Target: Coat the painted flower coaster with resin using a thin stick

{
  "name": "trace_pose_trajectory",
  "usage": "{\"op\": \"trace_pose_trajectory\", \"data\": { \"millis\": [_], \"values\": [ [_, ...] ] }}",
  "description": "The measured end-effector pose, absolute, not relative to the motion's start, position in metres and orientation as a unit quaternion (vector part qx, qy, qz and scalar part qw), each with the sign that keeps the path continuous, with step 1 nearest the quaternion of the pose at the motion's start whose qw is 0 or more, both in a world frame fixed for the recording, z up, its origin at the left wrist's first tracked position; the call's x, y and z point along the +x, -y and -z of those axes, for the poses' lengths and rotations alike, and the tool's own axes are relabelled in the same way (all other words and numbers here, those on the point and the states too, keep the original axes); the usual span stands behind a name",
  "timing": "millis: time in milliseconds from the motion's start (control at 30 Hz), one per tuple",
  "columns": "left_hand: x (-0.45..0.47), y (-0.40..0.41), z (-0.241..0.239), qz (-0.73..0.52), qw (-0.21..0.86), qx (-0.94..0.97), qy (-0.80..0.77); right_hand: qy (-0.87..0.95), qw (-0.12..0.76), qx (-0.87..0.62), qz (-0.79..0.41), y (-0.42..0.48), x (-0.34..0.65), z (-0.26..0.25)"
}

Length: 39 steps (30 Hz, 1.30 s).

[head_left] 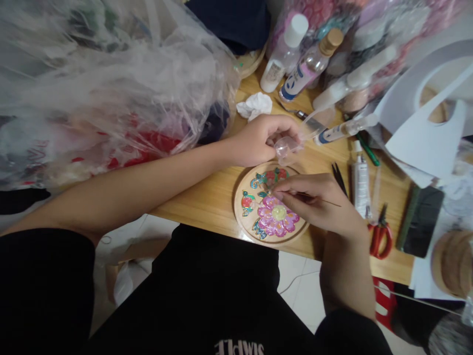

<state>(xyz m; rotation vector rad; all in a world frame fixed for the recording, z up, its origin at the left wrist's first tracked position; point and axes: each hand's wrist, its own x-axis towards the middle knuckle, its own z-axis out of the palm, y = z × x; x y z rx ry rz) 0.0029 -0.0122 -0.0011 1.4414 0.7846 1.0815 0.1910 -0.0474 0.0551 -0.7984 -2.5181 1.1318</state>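
Note:
In the head view, a round wooden plaque (pixel 244 229) lies near the table's front edge. It bears a pink flower (pixel 277 217) with a yellow centre, red blossoms and blue-green leaves, all outlined in gold. My right hand (pixel 318 199) is closed in a pinch around a thin tool with a slim dark shaft (pixel 328 200); its tip is over the plaque's upper middle, too small to make out. Just beyond the plaque's far rim, my left hand (pixel 264 138) grips a small clear plastic cup (pixel 285 148), tilted, with its contents hard to see.
Behind my hands are a crumpled tissue (pixel 254 104), a bottle with pink liquid (pixel 308 69) and a white-capped bottle (pixel 283 52). To the right lie red-handled scissors (pixel 380 239), a white tube (pixel 361 185) and a dark phone (pixel 421 219). A large plastic bag (pixel 121 74) bulges at left.

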Motion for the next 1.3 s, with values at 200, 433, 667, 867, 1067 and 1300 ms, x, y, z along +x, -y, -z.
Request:
{"op": "trace_pose_trajectory", "data": {
  "millis": [200,433,667,867,1067,1300],
  "values": [
    [0.003,0.013,0.003,-0.456,0.558,0.611,-0.327,0.837,0.159,-0.357,-0.384,0.044,0.208,-0.067],
    [0.002,0.014,0.003,-0.464,0.562,0.605,-0.321,0.805,0.184,-0.432,-0.362,0.043,0.208,-0.059],
    [0.002,0.014,0.003,-0.454,0.559,0.615,-0.321,0.783,0.211,-0.444,-0.381,0.042,0.200,-0.050],
    [0.000,0.015,0.003,-0.433,0.576,0.610,-0.329,0.767,0.219,-0.466,-0.382,0.043,0.198,-0.047],
    [0.001,0.015,0.004,-0.434,0.575,0.609,-0.332,0.754,0.210,-0.468,-0.411,0.042,0.199,-0.048],
    [0.001,0.015,0.004,-0.439,0.579,0.605,-0.326,0.756,0.203,-0.457,-0.422,0.043,0.200,-0.048]
  ]
}}
